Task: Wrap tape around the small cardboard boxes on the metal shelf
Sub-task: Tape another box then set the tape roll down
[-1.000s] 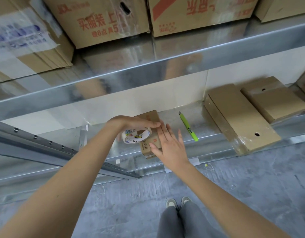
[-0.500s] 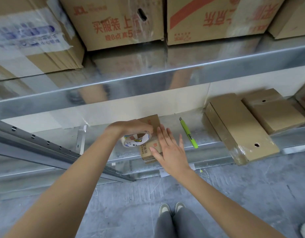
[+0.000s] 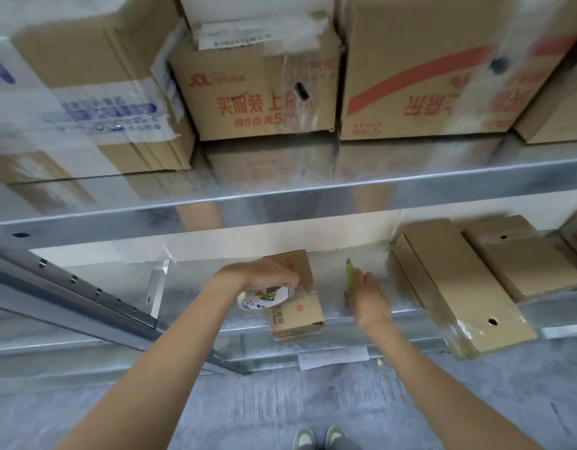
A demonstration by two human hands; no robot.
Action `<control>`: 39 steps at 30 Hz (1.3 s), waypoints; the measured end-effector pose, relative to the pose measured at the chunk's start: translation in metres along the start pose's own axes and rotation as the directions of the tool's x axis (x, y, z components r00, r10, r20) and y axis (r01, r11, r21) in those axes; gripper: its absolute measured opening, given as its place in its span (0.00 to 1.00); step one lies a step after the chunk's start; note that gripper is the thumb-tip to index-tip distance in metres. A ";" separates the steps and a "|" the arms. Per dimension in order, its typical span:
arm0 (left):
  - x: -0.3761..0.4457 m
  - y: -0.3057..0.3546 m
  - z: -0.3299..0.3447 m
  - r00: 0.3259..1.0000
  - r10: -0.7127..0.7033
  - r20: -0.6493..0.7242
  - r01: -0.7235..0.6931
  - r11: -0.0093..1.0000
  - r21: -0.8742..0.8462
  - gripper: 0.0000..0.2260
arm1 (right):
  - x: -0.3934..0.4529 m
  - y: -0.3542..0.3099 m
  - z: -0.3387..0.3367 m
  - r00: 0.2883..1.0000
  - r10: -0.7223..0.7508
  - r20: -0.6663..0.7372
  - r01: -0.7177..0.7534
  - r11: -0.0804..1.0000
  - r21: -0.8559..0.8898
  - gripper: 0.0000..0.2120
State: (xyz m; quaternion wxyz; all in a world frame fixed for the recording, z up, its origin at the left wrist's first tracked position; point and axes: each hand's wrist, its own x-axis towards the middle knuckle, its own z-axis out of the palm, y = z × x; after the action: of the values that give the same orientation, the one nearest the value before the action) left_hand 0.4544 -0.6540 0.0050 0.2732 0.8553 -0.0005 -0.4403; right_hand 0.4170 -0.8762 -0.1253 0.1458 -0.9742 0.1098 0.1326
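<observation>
Small box (image 3: 296,303) on metal shelf (image 3: 371,306); left hand (image 3: 264,274) grip pinching tape roll (image 3: 264,297); right hand (image 3: 366,295) on green cutter (image 3: 349,274), grip unclear.

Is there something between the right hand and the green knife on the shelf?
Nothing visible stands in the way. The right hand is already at the green knife and covers its near end. The small box and the tape roll in the left hand lie to its left, apart.

Above the left hand (image 3: 264,276), a carton (image 3: 257,89) reads "JDL" and "买服装 上京" in red. Above the right hand (image 3: 369,300), another carton (image 3: 426,76) shows inverted red "京东".
</observation>
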 end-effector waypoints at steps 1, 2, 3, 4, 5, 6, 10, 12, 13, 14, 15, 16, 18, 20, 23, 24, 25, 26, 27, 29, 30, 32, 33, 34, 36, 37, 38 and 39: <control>-0.001 0.000 0.000 1.000 -0.001 -0.002 0.001 1.000 0.000 0.12 | 0.002 0.000 0.003 1.000 -0.024 0.002 0.024 0.998 -0.051 0.24; -0.001 0.000 0.001 1.000 0.000 -0.004 0.000 1.000 -0.001 0.12 | 0.004 -0.001 0.004 0.999 -0.037 0.002 0.037 0.996 -0.086 0.25; -0.002 0.001 0.001 1.000 0.006 -0.004 -0.006 1.000 -0.004 0.12 | 0.005 -0.003 0.003 0.999 -0.031 0.016 0.032 0.995 -0.097 0.25; -0.002 0.001 0.001 1.000 0.012 -0.003 -0.012 1.000 -0.004 0.12 | 0.005 -0.005 0.000 0.999 -0.018 0.037 0.021 0.998 -0.066 0.23; -0.003 0.001 0.002 1.000 0.019 -0.001 -0.019 1.000 -0.004 0.12 | 0.003 -0.008 -0.005 0.998 -0.007 0.057 0.006 1.000 0.026 0.20; -0.003 0.001 0.002 1.000 0.024 0.001 -0.024 1.000 -0.004 0.11 | 0.000 -0.011 -0.011 0.999 -0.001 0.053 -0.007 0.986 0.167 0.16; -0.003 0.000 0.001 0.999 0.035 0.011 -0.035 0.999 -0.010 0.12 | -0.040 -0.025 -0.048 0.994 -0.004 0.108 -0.073 0.715 0.695 0.10; -0.003 0.000 0.001 0.999 0.046 0.020 -0.046 0.999 -0.017 0.12 | -0.063 -0.029 -0.065 0.942 -0.089 0.323 -0.228 0.533 0.815 0.09; -0.003 0.001 0.001 0.999 0.050 0.020 -0.050 0.999 -0.020 0.12 | -0.072 -0.032 -0.071 0.911 -0.129 0.391 -0.269 0.533 0.802 0.08; -0.002 0.001 0.001 0.999 0.051 0.018 -0.051 0.999 -0.020 0.12 | -0.081 -0.035 -0.077 0.891 -0.147 0.430 -0.277 0.575 0.770 0.08; -0.002 0.001 0.002 0.999 0.050 0.016 -0.050 0.999 -0.018 0.12 | -0.087 -0.038 -0.081 0.882 -0.145 0.448 -0.271 0.620 0.736 0.08; -0.001 0.001 0.002 0.999 0.048 0.014 -0.047 0.999 -0.014 0.12 | -0.090 -0.042 -0.084 0.886 -0.126 0.447 -0.263 0.657 0.707 0.08; -0.001 0.001 0.001 0.999 0.044 0.012 -0.044 0.999 -0.012 0.12 | -0.092 -0.048 -0.086 0.909 -0.077 0.410 -0.239 0.709 0.663 0.11; -0.002 0.000 0.002 0.999 0.045 0.012 -0.045 0.999 -0.016 0.12 | -0.092 -0.053 -0.085 0.919 -0.056 0.389 -0.225 0.737 0.637 0.11; -0.003 0.001 0.003 0.999 0.045 0.008 -0.045 0.999 -0.021 0.13 | -0.092 -0.057 -0.084 0.921 -0.055 0.385 -0.219 0.745 0.630 0.12; -0.004 0.002 0.004 0.999 0.047 0.009 -0.047 0.999 -0.025 0.13 | -0.092 -0.058 -0.084 0.920 -0.053 0.388 -0.222 0.745 0.630 0.12; -0.005 0.002 0.004 0.999 0.050 0.009 -0.049 0.998 -0.028 0.13 | -0.091 -0.059 -0.084 0.918 -0.050 0.393 -0.228 0.744 0.628 0.12; -0.005 0.003 0.004 0.999 0.052 0.007 -0.052 0.998 -0.028 0.13 | -0.091 -0.059 -0.084 0.918 -0.049 0.394 -0.230 0.743 0.628 0.12; -0.005 0.003 0.004 0.999 0.053 0.007 -0.053 0.998 -0.028 0.13 | -0.090 -0.059 -0.084 0.917 -0.050 0.395 -0.230 0.744 0.628 0.12; -0.006 0.004 0.004 0.999 0.051 0.006 -0.051 0.998 -0.025 0.12 | -0.088 -0.059 -0.083 0.915 -0.053 0.400 -0.232 0.742 0.629 0.12; -0.006 0.004 0.004 0.999 0.048 0.006 -0.048 0.999 -0.020 0.12 | -0.087 -0.059 -0.083 0.914 -0.056 0.403 -0.232 0.742 0.629 0.12; -0.007 0.005 0.004 0.999 0.045 0.006 -0.044 0.999 -0.014 0.13 | -0.086 -0.062 -0.082 0.918 -0.061 0.393 -0.218 0.749 0.625 0.12; -0.008 0.006 0.004 0.999 0.045 0.008 -0.045 0.999 -0.016 0.13 | -0.086 -0.063 -0.081 0.923 -0.062 0.381 -0.206 0.755 0.622 0.12; -0.008 0.006 0.004 0.999 0.046 0.009 -0.046 0.999 -0.019 0.13 | -0.085 -0.064 -0.080 0.928 -0.065 0.368 -0.192 0.762 0.619 0.12; -0.009 0.006 0.004 0.999 0.048 0.012 -0.047 0.999 -0.022 0.13 | -0.085 -0.065 -0.079 0.935 -0.078 0.345 -0.156 0.784 0.601 0.12; -0.009 0.006 0.004 0.999 0.047 0.013 -0.047 0.999 -0.021 0.14 | -0.085 -0.065 -0.078 0.939 -0.083 0.333 -0.137 0.799 0.586 0.12; -0.010 0.006 0.004 0.999 0.047 0.013 -0.047 0.999 -0.020 0.13 | -0.086 -0.065 -0.078 0.942 -0.092 0.322 -0.115 0.814 0.570 0.13; -0.009 0.006 0.004 0.999 0.049 0.013 -0.048 0.999 -0.019 0.12 | -0.087 -0.064 -0.079 0.944 -0.104 0.313 -0.093 0.827 0.555 0.13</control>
State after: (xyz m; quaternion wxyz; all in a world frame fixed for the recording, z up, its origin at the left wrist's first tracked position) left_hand 0.4469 -0.6585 0.0127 0.2919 0.8493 -0.0189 -0.4395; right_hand 0.3697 -0.8258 -0.0110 0.4426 -0.8520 0.1152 0.2549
